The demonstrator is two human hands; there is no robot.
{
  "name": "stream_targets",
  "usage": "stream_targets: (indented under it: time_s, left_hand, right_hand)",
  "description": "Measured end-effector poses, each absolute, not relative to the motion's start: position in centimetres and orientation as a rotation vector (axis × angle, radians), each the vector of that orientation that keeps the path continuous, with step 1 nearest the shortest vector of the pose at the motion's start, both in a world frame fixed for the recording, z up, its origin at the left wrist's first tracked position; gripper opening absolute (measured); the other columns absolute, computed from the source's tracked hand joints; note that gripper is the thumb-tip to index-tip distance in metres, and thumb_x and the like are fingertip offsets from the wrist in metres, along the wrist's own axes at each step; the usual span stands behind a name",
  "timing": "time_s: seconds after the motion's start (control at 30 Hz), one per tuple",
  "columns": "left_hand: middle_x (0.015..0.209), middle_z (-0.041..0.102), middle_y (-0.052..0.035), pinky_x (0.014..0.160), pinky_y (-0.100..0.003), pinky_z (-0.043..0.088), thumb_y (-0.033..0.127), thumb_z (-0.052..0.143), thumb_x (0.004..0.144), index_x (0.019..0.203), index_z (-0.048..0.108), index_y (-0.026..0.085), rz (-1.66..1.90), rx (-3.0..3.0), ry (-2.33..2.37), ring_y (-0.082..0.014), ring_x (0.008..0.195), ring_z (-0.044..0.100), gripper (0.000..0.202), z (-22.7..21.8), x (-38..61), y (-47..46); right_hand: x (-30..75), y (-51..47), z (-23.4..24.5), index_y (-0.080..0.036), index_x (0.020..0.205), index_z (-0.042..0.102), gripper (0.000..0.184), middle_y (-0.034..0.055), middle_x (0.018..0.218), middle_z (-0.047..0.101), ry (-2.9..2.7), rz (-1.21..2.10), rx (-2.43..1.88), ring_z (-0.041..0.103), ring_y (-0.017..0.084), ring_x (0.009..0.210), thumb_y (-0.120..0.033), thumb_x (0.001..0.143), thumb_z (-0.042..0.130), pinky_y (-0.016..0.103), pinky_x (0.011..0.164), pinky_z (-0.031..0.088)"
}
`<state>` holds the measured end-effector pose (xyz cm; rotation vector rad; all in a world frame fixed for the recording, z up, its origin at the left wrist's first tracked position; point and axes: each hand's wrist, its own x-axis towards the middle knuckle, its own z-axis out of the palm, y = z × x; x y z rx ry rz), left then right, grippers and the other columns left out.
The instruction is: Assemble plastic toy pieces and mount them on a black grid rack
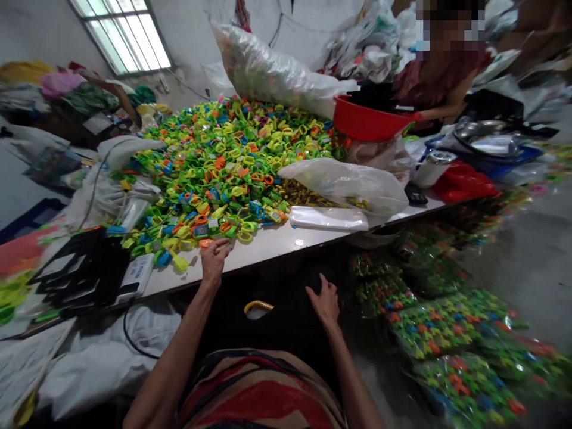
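Your left hand is nearer: it touches the near edge of the plastic pieces on the bench, grip curled, possibly pinching one; your right hand hangs open below.

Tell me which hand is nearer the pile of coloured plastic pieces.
Left. The left hand touches the pile at its near edge on the table; the right hand hangs open below the table edge, apart from the pile.

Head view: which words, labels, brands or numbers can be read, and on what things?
No text is readable.
Flat white box at the edge of the table: bluish marks, too blurred.
Heap of small green, yellow and orange plastic pieces: any print too small.
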<state>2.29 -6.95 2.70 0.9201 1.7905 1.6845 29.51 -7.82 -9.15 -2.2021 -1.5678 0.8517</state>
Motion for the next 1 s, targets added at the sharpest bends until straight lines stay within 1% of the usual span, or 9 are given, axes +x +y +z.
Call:
stream_targets:
  time_s: [0.1,0.3,0.37,0.53,0.63,0.7,0.77,0.9,1.0]
  left_hand:
    - [0.070,0.065,-0.0046,0.073,-0.032,0.046,0.039,0.068,0.052,0.086,0.068,0.013,1.637,0.925,1.794,-0.0197,0.074,0.061,0.044,2.7,2.2,-7.3]
    - [0.085,0.068,-0.0074,0.074,-0.034,0.050,0.039,0.067,0.055,0.081,0.069,0.015,1.641,0.995,1.767,-0.0199,0.075,0.063,0.035,0.9,1.6,-6.6]
    - [0.088,0.067,-0.0074,0.073,-0.034,0.051,0.039,0.066,0.056,0.081,0.069,0.015,1.650,1.008,1.752,-0.0197,0.075,0.063,0.035,-0.1,1.4,-6.0]
    - [0.099,0.064,-0.0089,0.071,-0.033,0.052,0.038,0.059,0.067,0.090,0.067,0.017,1.700,1.087,1.739,-0.0186,0.076,0.063,0.032,-2.6,1.1,-6.2]
    - [0.107,0.060,-0.0109,0.083,-0.040,0.050,0.034,0.052,0.075,0.099,0.064,0.018,1.735,1.215,1.947,-0.0221,0.090,0.061,0.031,-3.8,0.1,-7.6]
    - [0.116,0.056,-0.0130,0.095,-0.047,0.042,0.032,0.053,0.077,0.107,0.061,0.019,1.713,1.286,2.222,-0.0275,0.108,0.054,0.034,-4.3,-1.1,-8.7]
    - [0.129,0.047,-0.0161,0.102,-0.052,0.034,0.035,0.056,0.078,0.117,0.056,0.018,1.621,1.309,2.509,-0.0323,0.122,0.043,0.042,-4.6,-2.6,-9.8]
    - [0.143,0.029,-0.0237,0.104,-0.057,0.028,0.045,0.062,0.077,0.132,0.043,0.014,1.341,1.345,2.846,-0.0373,0.132,0.030,0.066,-4.9,-6.2,-11.4]
    - [0.147,0.020,-0.0256,0.106,-0.062,0.018,0.050,0.068,0.071,0.137,0.038,0.015,1.070,1.414,2.924,-0.0400,0.136,0.021,0.080,-4.8,-8.3,-11.8]
  right_hand:
    - [29.6,-7.6,-9.6,-0.019,0.141,0.034,0.063,0.0189,0.135,0.038,-1.569,0.862,-2.174,0.048,0.035,0.116,-0.043,0.084,0.044,0.044,0.090,0.041]
    - [29.6,-7.0,-10.6,-0.010,0.138,0.037,0.066,0.0219,0.127,0.045,-1.523,0.828,-2.043,0.051,0.034,0.114,-0.043,0.081,0.043,0.043,0.091,0.042]
    - [29.4,-7.5,-11.3,-0.007,0.136,0.036,0.069,0.0221,0.127,0.046,-1.470,0.807,-1.978,0.049,0.034,0.117,-0.047,0.080,0.041,0.043,0.094,0.041]
    - [28.8,-9.0,-11.4,-0.009,0.133,0.038,0.076,0.0216,0.126,0.048,-1.441,0.803,-1.883,0.053,0.033,0.111,-0.061,0.078,0.038,0.044,0.091,0.044]
    - [27.2,-8.3,-9.0,-0.009,0.134,0.037,0.079,0.0206,0.128,0.046,-1.541,0.788,-1.871,0.050,0.033,0.115,-0.063,0.077,0.038,0.042,0.093,0.043]
    - [25.1,-7.2,-6.9,-0.012,0.135,0.037,0.078,0.0186,0.130,0.044,-1.644,0.726,-1.798,0.048,0.032,0.118,-0.064,0.077,0.038,0.041,0.094,0.043]
    - [22.5,-6.0,-5.0,-0.015,0.136,0.036,0.077,0.0164,0.132,0.044,-1.753,0.686,-1.710,0.048,0.031,0.117,-0.064,0.077,0.040,0.040,0.092,0.044]
    - [17.8,-4.0,-3.3,-0.020,0.138,0.034,0.075,0.0130,0.134,0.042,-1.972,0.658,-1.601,0.050,0.029,0.114,-0.064,0.077,0.041,0.039,0.088,0.045]
    - [15.7,-2.7,-3.7,-0.016,0.139,0.033,0.079,0.0164,0.134,0.040,-2.111,0.570,-1.513,0.047,0.031,0.116,-0.066,0.078,0.037,0.041,0.090,0.044]
